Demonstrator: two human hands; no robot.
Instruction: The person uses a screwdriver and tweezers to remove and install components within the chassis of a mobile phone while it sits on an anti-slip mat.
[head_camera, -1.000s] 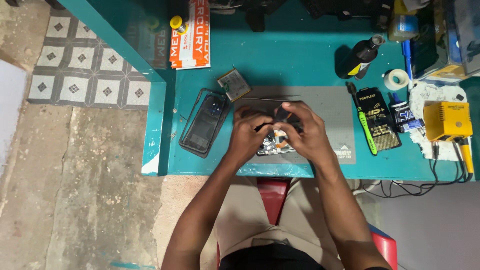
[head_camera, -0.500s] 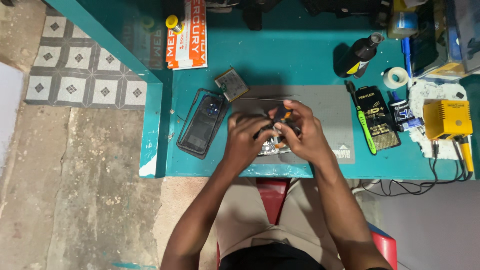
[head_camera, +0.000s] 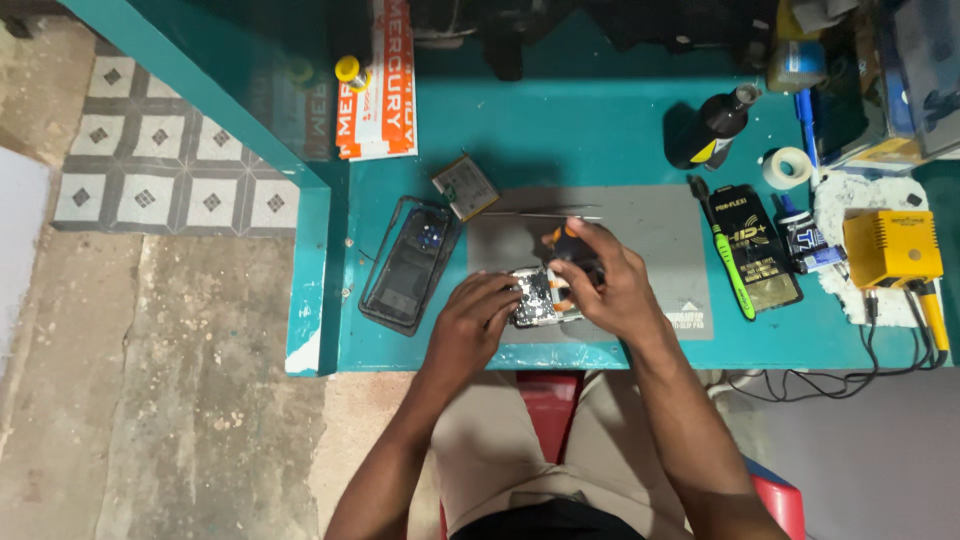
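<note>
Both hands work on an opened phone (head_camera: 538, 298) on the grey mat (head_camera: 660, 240).
Left of the mat lies a phone case (head_camera: 408, 264); the left hand (head_camera: 470, 325) grasps the phone, the right hand (head_camera: 612, 285) grips a screwdriver (head_camera: 562, 240); right of the mat stands a yellow box (head_camera: 892, 248).

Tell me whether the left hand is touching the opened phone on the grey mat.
Touching. The head view shows the left hand with its fingers pressed on the left edge of the opened phone, no gap visible, while the right hand works over its other side.

Dim, even overhead light; deep shadow along the desk's (head_camera: 600, 130) far edge, slightly soft focus throughout.
</note>
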